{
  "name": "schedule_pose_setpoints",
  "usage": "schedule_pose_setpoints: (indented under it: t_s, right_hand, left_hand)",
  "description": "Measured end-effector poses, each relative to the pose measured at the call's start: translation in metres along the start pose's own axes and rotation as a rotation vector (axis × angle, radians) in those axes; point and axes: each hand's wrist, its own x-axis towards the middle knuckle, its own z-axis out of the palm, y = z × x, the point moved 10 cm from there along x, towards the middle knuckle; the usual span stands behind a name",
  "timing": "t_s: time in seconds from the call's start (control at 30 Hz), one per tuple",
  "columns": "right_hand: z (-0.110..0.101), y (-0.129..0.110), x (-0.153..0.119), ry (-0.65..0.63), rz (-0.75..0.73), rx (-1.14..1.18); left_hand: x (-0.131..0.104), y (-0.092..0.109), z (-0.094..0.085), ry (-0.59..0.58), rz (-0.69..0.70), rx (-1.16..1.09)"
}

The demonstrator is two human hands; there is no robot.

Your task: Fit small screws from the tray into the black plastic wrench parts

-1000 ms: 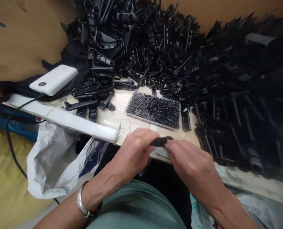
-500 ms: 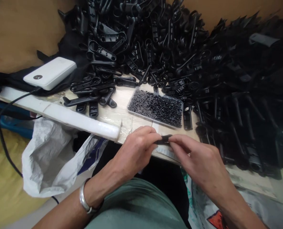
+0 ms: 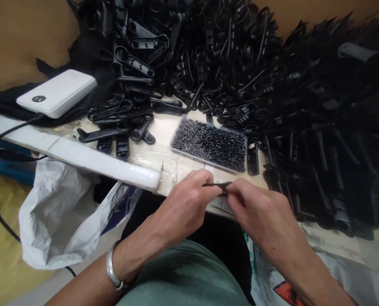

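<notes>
Between my two hands is a black plastic handle-like part (image 3: 223,185), held over the table's front edge. My left hand (image 3: 189,197) wraps its fingers round the left end, with the thumb along the near side. My right hand (image 3: 256,204) pinches the right end, and its fingertips hide much of that end. Just beyond the hands stands a clear plastic box (image 3: 205,162) filled with small dark screws (image 3: 210,143). A similar black part (image 3: 253,158) lies right beside the box.
A large heap of black plastic parts (image 3: 205,63) covers the back and right of the table (image 3: 163,127). At left are a white power bank (image 3: 60,91) with a black cable, a white foam strip (image 3: 106,163) along the edge, and a white sack (image 3: 55,216) below it.
The black part has turned between my hands and now shows a thinner side. My left fingers have shifted farther along it to the right. The camera view has moved slightly.
</notes>
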Motion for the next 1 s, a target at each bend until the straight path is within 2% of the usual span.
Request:
schedule_pose_setpoints:
  t_s: [0.2,0.3,0.47,0.63,0.7,0.77,0.8,0.87,0.93,1.0]
  right_hand:
    - [0.003,-0.029,0.008,-0.050,-0.130,-0.305]
    - [0.006,-0.023,0.010,-0.093,-0.106,-0.261]
    - [0.012,0.010,0.012,-0.179,0.016,0.185]
    - [0.014,0.030,0.009,-0.200,0.099,0.427]
    - [0.010,0.045,0.000,-0.135,0.224,0.569]
    - [0.004,0.066,-0.018,-0.022,0.399,0.750]
    - [0.007,0.072,-0.029,-0.011,0.480,0.850]
    - [0.025,0.071,-0.050,-0.114,0.595,1.072]
    - [0.044,0.058,-0.065,-0.237,0.670,1.294]
    - [0.055,0.051,-0.072,-0.195,0.756,1.490]
  left_hand:
    - [-0.002,-0.005,-0.003,0.056,0.014,-0.104]
    - [-0.001,-0.004,0.002,-0.017,0.014,-0.056]
    - [0.001,0.001,0.010,-0.118,0.046,0.119]
    - [0.002,0.011,0.014,-0.205,0.079,0.319]
    - [0.002,0.014,0.013,-0.224,0.068,0.338]
    - [0.002,0.016,0.012,-0.233,0.056,0.334]
    - [0.002,0.016,0.011,-0.228,0.052,0.328]
    - [0.002,0.015,0.008,-0.194,0.046,0.297]
    - [0.002,0.013,0.005,-0.126,0.038,0.233]
    - [0.001,0.012,0.001,-0.047,0.039,0.157]
